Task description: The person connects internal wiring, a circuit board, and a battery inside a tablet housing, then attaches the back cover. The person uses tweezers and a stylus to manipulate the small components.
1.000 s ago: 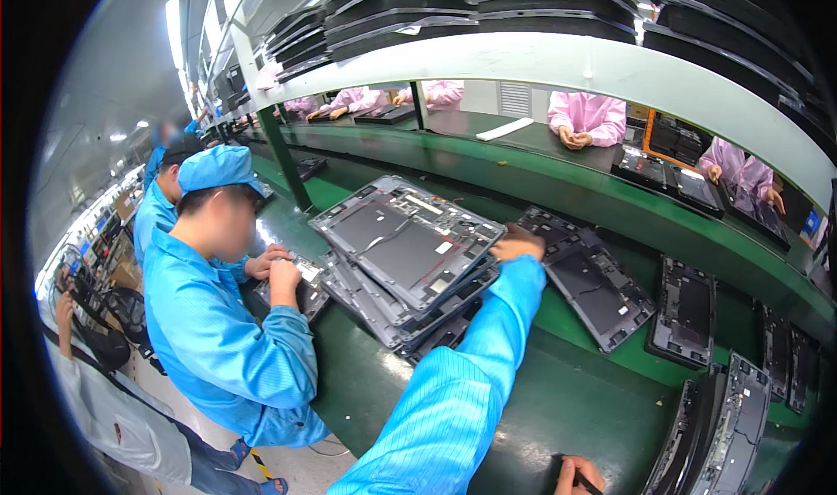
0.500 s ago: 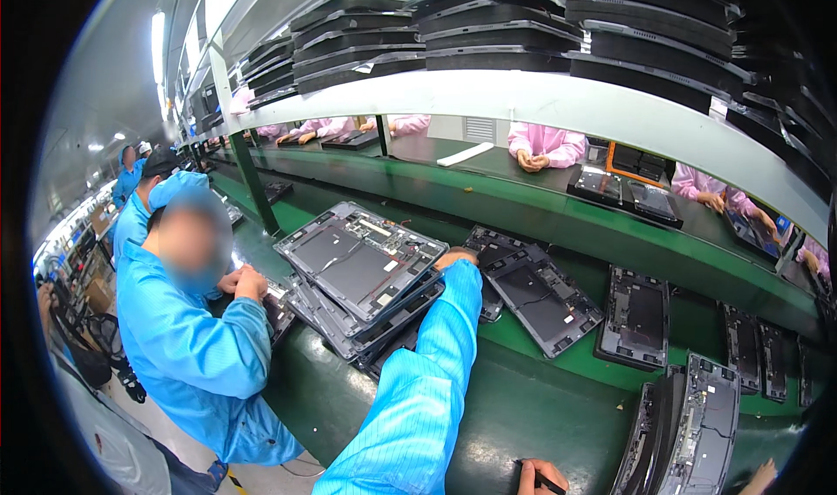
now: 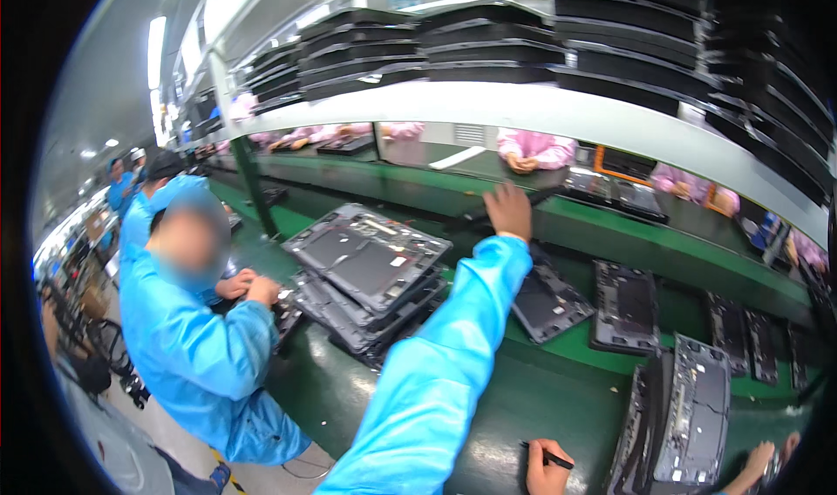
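**Blue sleeve stretched to the far ledge, pen hand low in frame**

Blue-sleeved left hand (image 3: 508, 209): at upper centre of the frame, arm fully extended away from the body. Fingers spread and slightly curled, lying on or just above the raised green ledge (image 3: 610, 225) at the back of the desk (image 3: 366, 399). What, if anything, sits under the palm cannot be told; nothing is seen clamped between the fingers.

Stack of grey panels (image 3: 370, 273): left of centre, just beside the outstretched sleeve and nearer the body than the hand. Top panel tilted, its long axis running from upper left to lower right. The left hand has it below and to its left in the frame, near but apart.

Single dark panel (image 3: 549, 299): flat on the desk, directly below the left hand in the frame and closer to it than the stack; long axis slanting toward lower right.

Right hand (image 3: 545, 464): bottom edge, right of centre, fingers closed around a black pen (image 3: 549, 457). Well apart from both panels; the left hand is the nearer one.

Co-worker in blue coat (image 3: 196, 347): left of frame, hands at the stack's left edge.
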Motion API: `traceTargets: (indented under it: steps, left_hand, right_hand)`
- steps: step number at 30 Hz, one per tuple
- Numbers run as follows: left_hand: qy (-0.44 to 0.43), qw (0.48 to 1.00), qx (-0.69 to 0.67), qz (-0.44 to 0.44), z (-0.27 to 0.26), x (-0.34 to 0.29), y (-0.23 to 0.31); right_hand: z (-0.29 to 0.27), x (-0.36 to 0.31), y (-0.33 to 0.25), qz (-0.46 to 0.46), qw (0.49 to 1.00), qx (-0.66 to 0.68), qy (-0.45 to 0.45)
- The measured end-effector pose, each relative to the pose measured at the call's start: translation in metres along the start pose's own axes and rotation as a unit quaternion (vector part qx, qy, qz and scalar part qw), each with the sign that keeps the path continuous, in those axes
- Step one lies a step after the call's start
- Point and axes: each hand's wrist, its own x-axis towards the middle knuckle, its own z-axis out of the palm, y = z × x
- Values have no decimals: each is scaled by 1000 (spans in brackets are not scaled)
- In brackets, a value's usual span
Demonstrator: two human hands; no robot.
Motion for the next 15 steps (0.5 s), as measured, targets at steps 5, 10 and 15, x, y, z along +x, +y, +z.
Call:
traceTargets:
  steps: [5,10,15]
  left_hand:
    - [-9,998,-36,51,-73,18,15]
    - [-51,961,-227,151,-174,-50,-33]
    - [-272,684,-674,-63,-226,-156,-46]
  right_hand:
    - [4,8,15,16,992,104,76]
    - [5,15,4,44,988,144,34]
    - [13,5,12,63,946,301,99]
